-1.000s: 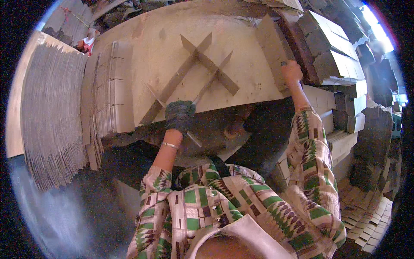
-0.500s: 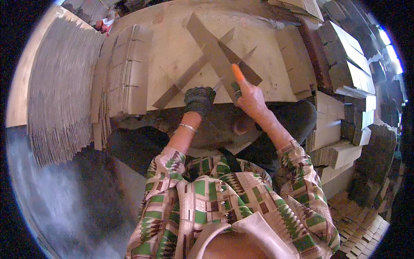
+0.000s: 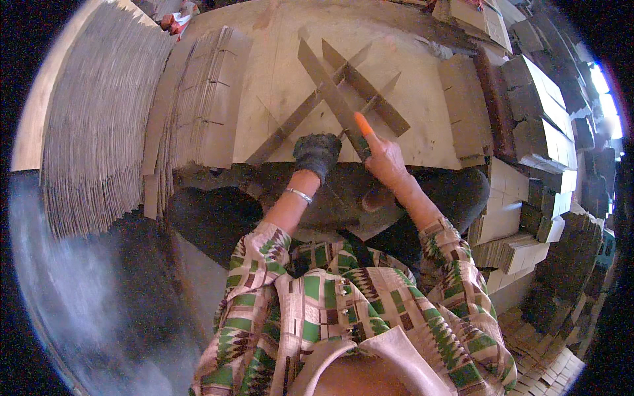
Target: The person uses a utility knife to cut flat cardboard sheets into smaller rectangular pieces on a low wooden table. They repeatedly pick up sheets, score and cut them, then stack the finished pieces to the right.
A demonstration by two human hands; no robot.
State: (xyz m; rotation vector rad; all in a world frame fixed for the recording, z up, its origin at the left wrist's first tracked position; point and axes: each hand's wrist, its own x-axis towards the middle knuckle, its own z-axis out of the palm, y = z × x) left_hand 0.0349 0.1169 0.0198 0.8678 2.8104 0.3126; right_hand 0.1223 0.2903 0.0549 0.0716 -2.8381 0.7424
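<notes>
Four-sided crossings of slotted cardboard strips stand on edge on the wooden board. My right hand (image 3: 385, 162), with an orange cover on its index finger, pinches the near end of a long cardboard strip (image 3: 328, 91). Its index finger points forward along that strip. A second long strip (image 3: 367, 90) runs roughly parallel, farther right. Beneath them, a crossing strip (image 3: 290, 125) slants from near left to far right, and a shorter-looking one (image 3: 383, 94) lies closer to my right hand. My left hand (image 3: 317, 153), in a dark glove, is closed at that one's near end; its fingertips are partly hidden.
Upright stacks of cardboard strips (image 3: 210, 99) line the board's left side, beside a larger stack of sheets (image 3: 99, 125). More cardboard (image 3: 464, 105) lies at the right edge, with bundled pieces (image 3: 538, 99) beyond. The wooden board (image 3: 271, 72) ends just before my lap.
The long strip in my right hand has tilted more upright and now shows narrower. The parallel strip behind it has come into fuller view. The whole view has shifted slightly.
</notes>
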